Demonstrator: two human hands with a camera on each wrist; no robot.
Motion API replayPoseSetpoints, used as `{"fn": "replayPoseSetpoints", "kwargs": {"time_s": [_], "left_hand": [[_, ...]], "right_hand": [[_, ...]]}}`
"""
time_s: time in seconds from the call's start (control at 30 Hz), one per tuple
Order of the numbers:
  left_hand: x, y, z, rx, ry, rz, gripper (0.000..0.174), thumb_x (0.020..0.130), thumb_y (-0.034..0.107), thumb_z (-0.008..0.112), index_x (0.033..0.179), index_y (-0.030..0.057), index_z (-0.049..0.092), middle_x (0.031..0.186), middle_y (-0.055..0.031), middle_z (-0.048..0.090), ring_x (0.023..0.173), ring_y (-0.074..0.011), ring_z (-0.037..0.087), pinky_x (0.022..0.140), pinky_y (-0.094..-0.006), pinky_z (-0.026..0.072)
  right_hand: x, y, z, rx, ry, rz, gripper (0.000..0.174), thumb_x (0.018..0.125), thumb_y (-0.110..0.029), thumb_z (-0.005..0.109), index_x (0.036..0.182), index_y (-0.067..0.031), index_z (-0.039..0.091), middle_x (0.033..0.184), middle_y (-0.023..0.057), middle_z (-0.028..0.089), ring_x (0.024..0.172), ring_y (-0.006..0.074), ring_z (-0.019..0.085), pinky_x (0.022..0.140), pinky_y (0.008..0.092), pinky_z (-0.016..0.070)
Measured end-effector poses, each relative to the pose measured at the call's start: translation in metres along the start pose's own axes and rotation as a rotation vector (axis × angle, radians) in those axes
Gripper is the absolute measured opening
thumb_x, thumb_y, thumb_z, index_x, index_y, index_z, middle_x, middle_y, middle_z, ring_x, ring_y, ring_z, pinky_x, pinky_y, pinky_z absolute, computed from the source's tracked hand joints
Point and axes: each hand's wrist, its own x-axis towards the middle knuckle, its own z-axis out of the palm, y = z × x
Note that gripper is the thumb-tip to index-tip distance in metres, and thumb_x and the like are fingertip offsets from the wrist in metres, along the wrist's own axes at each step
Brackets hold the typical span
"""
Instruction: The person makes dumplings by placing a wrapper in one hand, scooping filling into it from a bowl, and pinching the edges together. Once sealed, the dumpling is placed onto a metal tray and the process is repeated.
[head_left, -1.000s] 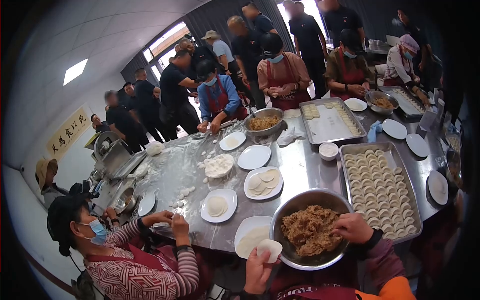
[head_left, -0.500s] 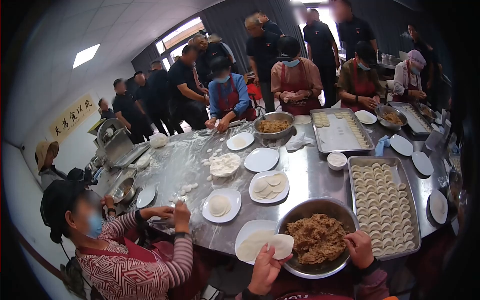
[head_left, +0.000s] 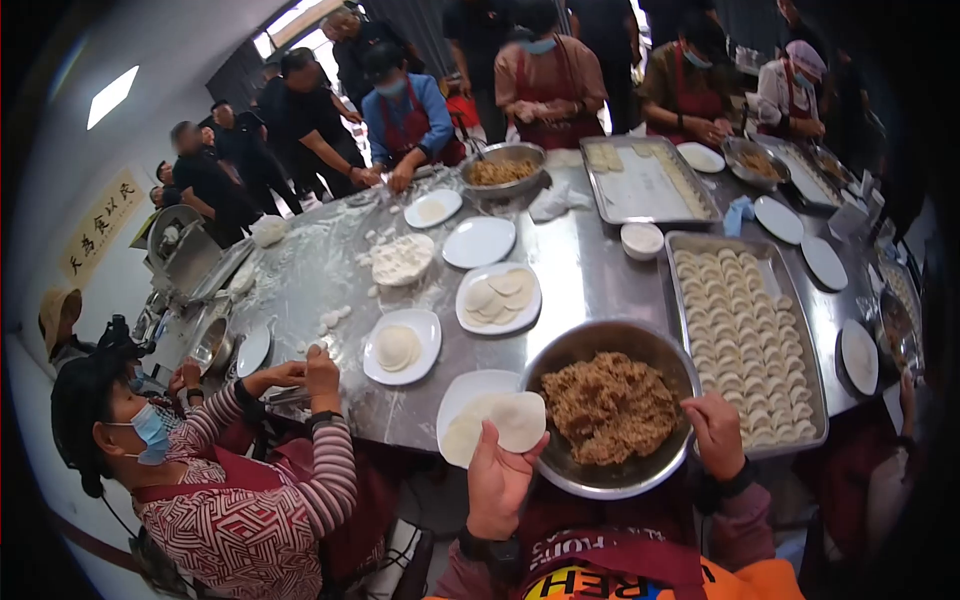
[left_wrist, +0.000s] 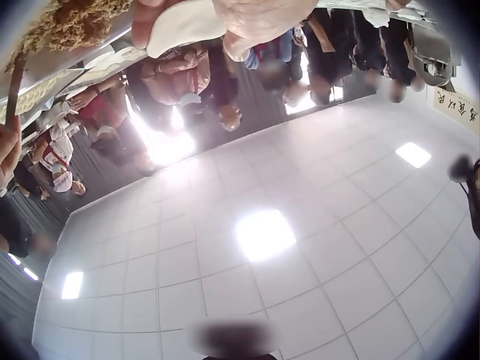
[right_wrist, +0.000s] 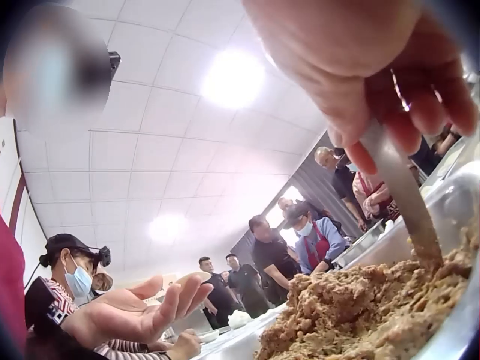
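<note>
My left hand [head_left: 503, 485] holds a round dumpling wrapper [head_left: 518, 420], with the thumb on its near side. The wrapper overlaps a white plate [head_left: 458, 397] of stacked wrappers in the head view. A steel bowl [head_left: 612, 493] of brown minced filling [head_left: 612, 405] stands right of that hand. At the bowl's right rim, my right hand [head_left: 716, 435] grips a flat metal spatula [right_wrist: 405, 199]. Its lower end is sunk in the filling in the right wrist view, while the head view mostly hides it.
A steel tray [head_left: 778, 280] with rows of dumplings [head_left: 745, 345] stands right of the bowl. Plates of wrappers [head_left: 400, 347] and a flour heap [head_left: 403, 260] lie on the steel table [head_left: 570, 260]. A person in a striped sleeve [head_left: 325, 470] works at my left; others stand across the table.
My right hand has shifted from over the filling to the bowl's right rim. My left hand has tipped back, still holding the wrapper. The head view has swung and tilted down.
</note>
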Motion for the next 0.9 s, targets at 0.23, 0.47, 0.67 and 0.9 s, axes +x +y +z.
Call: {"fn": "replayPoseSetpoints", "kwargs": {"time_s": [0.23,0.47,0.67,0.9], "left_hand": [[-0.012,0.002,-0.019,-0.055,-0.058,-0.032,0.048,0.095,0.037,0.042,0.131,0.0046,0.04,0.131,-0.0141,0.048,0.119,-0.0318,0.048,0.092,-0.0456,0.0463],[-0.008,0.004,-0.026,-0.027,-0.008,-0.009,0.053,0.094,0.038,0.043,0.134,0.005,0.035,0.133,-0.016,0.045,0.119,-0.0338,0.047,0.089,-0.047,0.0489],[-0.01,0.001,-0.022,-0.046,0.03,-0.033,0.054,0.094,0.039,0.043,0.135,0.0049,0.034,0.133,-0.0168,0.045,0.119,-0.0345,0.047,0.088,-0.0474,0.0494],[-0.009,0.0,-0.021,0.039,-0.018,-0.032,0.053,0.095,0.039,0.041,0.133,0.0019,0.035,0.132,-0.0169,0.046,0.119,-0.0316,0.048,0.09,-0.0445,0.0491]], "right_hand": [[-0.008,0.007,-0.002,-0.019,0.078,-0.037,0.008,0.079,-0.004,0.06,0.086,-0.0024,0.063,0.073,0.0137,0.056,0.068,0.0307,0.055,0.062,0.036,0.0425],[-0.019,0.0,-0.027,0.107,0.068,0.092,0.012,0.082,-0.004,0.058,0.093,-0.0006,0.063,0.077,0.0129,0.058,0.071,0.0282,0.057,0.065,0.0331,0.0451],[-0.016,0.008,-0.019,0.031,0.157,0.138,0.013,0.084,-0.007,0.056,0.093,0.0,0.062,0.082,0.0155,0.061,0.075,0.0307,0.06,0.065,0.0342,0.0469],[-0.011,0.001,-0.007,-0.066,0.143,0.069,0.011,0.082,-0.007,0.058,0.09,-0.001,0.061,0.079,0.0152,0.061,0.073,0.0325,0.06,0.064,0.0364,0.0474]]}}
